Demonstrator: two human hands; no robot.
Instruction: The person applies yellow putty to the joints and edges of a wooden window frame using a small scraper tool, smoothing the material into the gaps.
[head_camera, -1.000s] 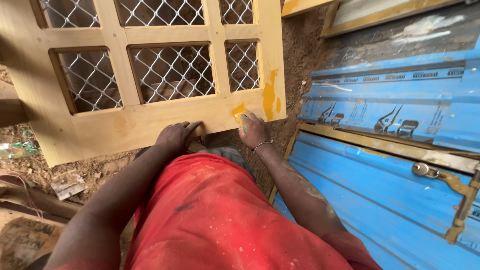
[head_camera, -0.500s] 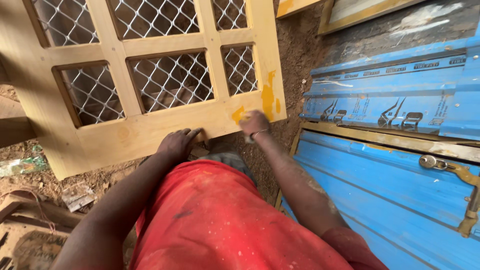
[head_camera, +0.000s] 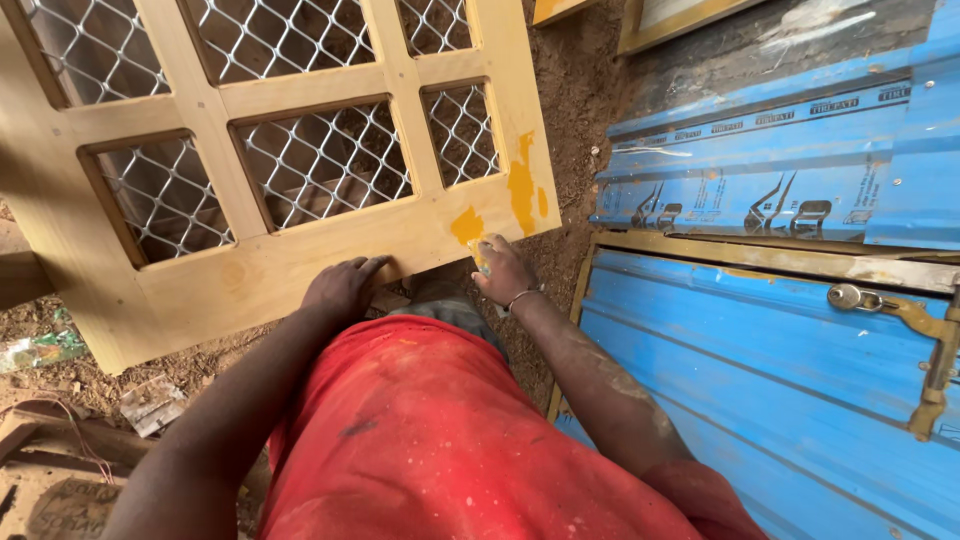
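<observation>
Head view, looking down over my red shirt (head_camera: 450, 440) at a wooden window frame (head_camera: 290, 262) that lies tilted above the dirt ground (head_camera: 585, 110). The frame is pale yellow wood with the grain showing, split into square openings, each backed by silver diamond wire mesh (head_camera: 320, 160). Its lower rail runs from lower left to upper right just in front of me. Near the right corner the wood carries darker orange-yellow patches (head_camera: 520, 185): one tall streak on the upright, a small dab beside it, and a blotch on the bottom rail.

My left hand (head_camera: 343, 285) rests on the lower edge of the rail, fingers curled over the wood, gripping the frame itself. My right hand (head_camera: 503, 270) sits at the bottom rail just under the blotch, fingers bunched around a small pale scrap (head_camera: 481, 255) stained yellow; that grip is clenched on the scrap, which touches the wood. A thin bracelet (head_camera: 522, 295) circles that wrist.

To my right lie blue corrugated metal sheets (head_camera: 760, 190) and a blue door panel (head_camera: 790, 370) with a yellowish frame and a padlock (head_camera: 847, 296) on a hasp. On the ground at left lie bits of paper litter (head_camera: 150, 403).
</observation>
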